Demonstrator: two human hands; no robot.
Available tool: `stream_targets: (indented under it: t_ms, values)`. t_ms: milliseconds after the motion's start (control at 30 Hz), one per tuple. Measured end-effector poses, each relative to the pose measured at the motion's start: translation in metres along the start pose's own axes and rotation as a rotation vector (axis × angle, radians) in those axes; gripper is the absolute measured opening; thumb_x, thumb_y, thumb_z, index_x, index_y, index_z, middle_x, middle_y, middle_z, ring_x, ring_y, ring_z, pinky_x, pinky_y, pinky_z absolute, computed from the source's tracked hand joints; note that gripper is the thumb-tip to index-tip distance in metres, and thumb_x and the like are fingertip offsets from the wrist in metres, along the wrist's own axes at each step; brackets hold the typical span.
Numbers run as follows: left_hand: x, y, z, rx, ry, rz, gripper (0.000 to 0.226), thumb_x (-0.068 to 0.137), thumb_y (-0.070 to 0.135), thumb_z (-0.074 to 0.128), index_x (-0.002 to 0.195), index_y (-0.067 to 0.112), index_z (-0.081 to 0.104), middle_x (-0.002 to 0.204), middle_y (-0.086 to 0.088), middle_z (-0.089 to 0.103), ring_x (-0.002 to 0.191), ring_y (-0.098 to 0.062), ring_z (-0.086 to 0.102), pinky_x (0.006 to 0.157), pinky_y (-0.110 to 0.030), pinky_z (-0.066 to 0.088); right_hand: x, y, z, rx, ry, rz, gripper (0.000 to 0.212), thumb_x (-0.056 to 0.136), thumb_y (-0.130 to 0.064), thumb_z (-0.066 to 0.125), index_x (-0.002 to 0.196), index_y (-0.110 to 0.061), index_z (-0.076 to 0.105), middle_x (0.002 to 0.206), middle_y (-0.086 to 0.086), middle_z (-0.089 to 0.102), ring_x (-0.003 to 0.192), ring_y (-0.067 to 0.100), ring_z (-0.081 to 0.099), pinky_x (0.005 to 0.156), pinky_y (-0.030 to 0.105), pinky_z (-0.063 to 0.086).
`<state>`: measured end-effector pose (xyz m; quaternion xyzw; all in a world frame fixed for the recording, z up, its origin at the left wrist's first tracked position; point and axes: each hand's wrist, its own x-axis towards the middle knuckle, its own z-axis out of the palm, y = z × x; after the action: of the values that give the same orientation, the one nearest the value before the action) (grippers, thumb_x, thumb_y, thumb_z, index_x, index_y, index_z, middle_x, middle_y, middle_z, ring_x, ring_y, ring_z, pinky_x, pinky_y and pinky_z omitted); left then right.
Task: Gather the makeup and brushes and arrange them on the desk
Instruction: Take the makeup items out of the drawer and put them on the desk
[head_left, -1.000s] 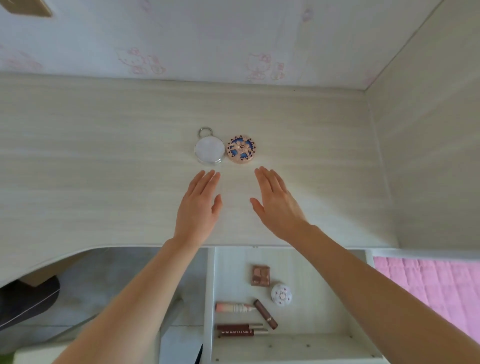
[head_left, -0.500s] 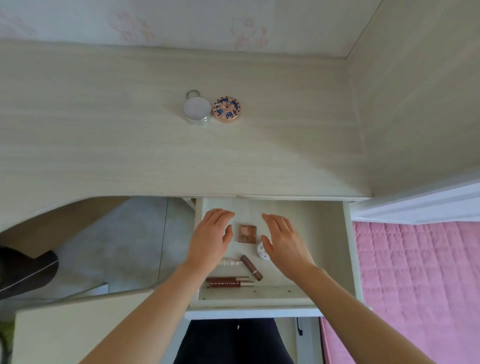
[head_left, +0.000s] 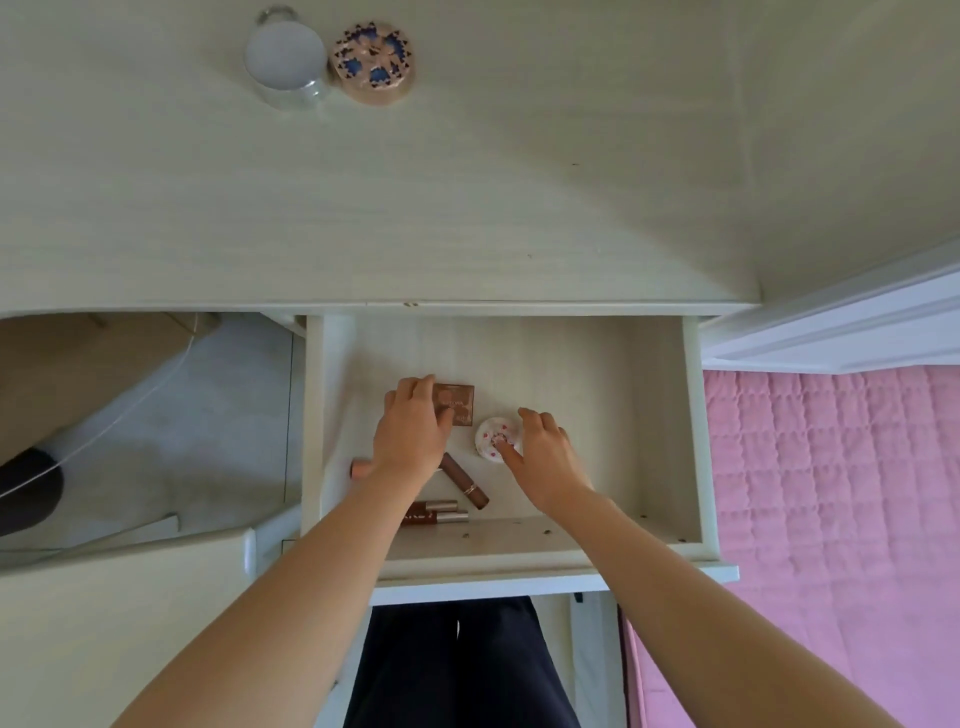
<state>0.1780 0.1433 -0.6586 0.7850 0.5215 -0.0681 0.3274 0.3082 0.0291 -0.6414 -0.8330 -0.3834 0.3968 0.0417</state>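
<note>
Nearest, along the front wall of the open pale wooden drawer (head_left: 693, 426), two copper-capped brown gloss tubes (head_left: 436, 512) lie side by side. A brown lipstick tube (head_left: 466, 481) lies slanted just beyond them. A pink tube (head_left: 359, 466) is mostly hidden under the left wrist; only its end shows.

Further in, the left hand (head_left: 413, 431) curls its fingers over the left edge of the square brown eyeshadow palette (head_left: 460, 402), thumb on the lid, pinching it. The right hand (head_left: 545, 452) brackets the round white compact with red dots (head_left: 493, 439), thumb on the lid and fingers curled round its far side. Taking one piece in each hand probably saves a trip. Whether either piece has left the drawer floor cannot be told, and the palette's lettering is unreadable.

Farthest, on the pale wood desk (head_left: 467, 208), a clear round jar with a metal ring (head_left: 283, 57) and a rose-gold round compact with blue pattern (head_left: 373, 62) stand touching, apparently the start of the arrangement. The frame cuts the jar's ring. No brushes are visible.
</note>
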Motion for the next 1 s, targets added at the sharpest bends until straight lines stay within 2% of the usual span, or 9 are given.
stream_targets:
  t_ms: [200, 433, 600, 767, 867, 1000]
  values:
    - [0.01, 0.006, 0.021, 0.009, 0.015, -0.094, 0.059, 0.09, 0.033, 0.061, 0.14, 0.011, 0.038, 0.138, -0.009, 0.039, 0.126, -0.028, 0.037, 0.089, -0.04, 0.048, 0.014, -0.006, 0.016, -0.044, -0.016, -0.007, 0.057, 0.094, -0.04, 0.052, 0.14, -0.013, 0.034, 0.136, 0.009, 0.039, 0.122, 0.029, 0.04, 0.093, 0.039, 0.046]
    - [0.014, 0.007, 0.03, 0.051, 0.106, -0.075, 0.058, 0.079, 0.033, 0.074, 0.123, 0.005, 0.048, 0.124, -0.011, 0.047, 0.114, -0.03, 0.044, 0.08, -0.039, 0.051, 0.013, -0.004, 0.026, -0.062, 0.041, -0.06, 0.056, 0.091, -0.036, 0.058, 0.133, -0.006, 0.036, 0.131, 0.012, 0.04, 0.12, 0.03, 0.04, 0.094, 0.036, 0.047]
    - [0.008, 0.01, 0.031, -0.037, 0.151, -0.038, 0.049, 0.076, 0.02, 0.079, 0.109, 0.005, 0.046, 0.112, -0.012, 0.051, 0.105, -0.028, 0.046, 0.076, -0.033, 0.045, 0.006, -0.006, 0.029, -0.041, 0.017, -0.119, 0.05, 0.09, -0.021, 0.059, 0.131, -0.007, 0.034, 0.127, 0.014, 0.038, 0.113, 0.032, 0.042, 0.091, 0.034, 0.044]
    - [0.009, 0.009, 0.027, -0.106, 0.114, -0.002, 0.048, 0.072, 0.011, 0.08, 0.108, 0.006, 0.048, 0.112, -0.012, 0.044, 0.099, -0.027, 0.051, 0.082, -0.03, 0.045, 0.001, -0.002, 0.027, 0.109, -0.018, -0.033, 0.046, 0.086, -0.003, 0.058, 0.125, -0.013, 0.036, 0.119, 0.012, 0.03, 0.104, 0.033, 0.048, 0.087, 0.032, 0.049]
    - [0.008, 0.011, 0.023, -0.15, 0.07, 0.022, 0.039, 0.075, 0.007, 0.077, 0.106, 0.007, 0.053, 0.116, -0.009, 0.04, 0.088, -0.023, 0.061, 0.078, -0.026, 0.051, 0.001, 0.003, 0.024, 0.159, -0.026, 0.002, 0.05, 0.081, -0.005, 0.062, 0.124, -0.016, 0.039, 0.115, 0.008, 0.028, 0.101, 0.032, 0.049, 0.088, 0.033, 0.05]
    - [0.003, 0.014, 0.017, -0.173, 0.022, 0.006, 0.034, 0.076, 0.008, 0.076, 0.104, 0.009, 0.057, 0.111, -0.004, 0.04, 0.077, -0.014, 0.053, 0.071, -0.018, 0.041, -0.001, 0.003, 0.017, 0.227, -0.007, 0.07, 0.049, 0.079, -0.016, 0.063, 0.122, -0.019, 0.039, 0.112, 0.003, 0.025, 0.096, 0.03, 0.049, 0.086, 0.035, 0.051]
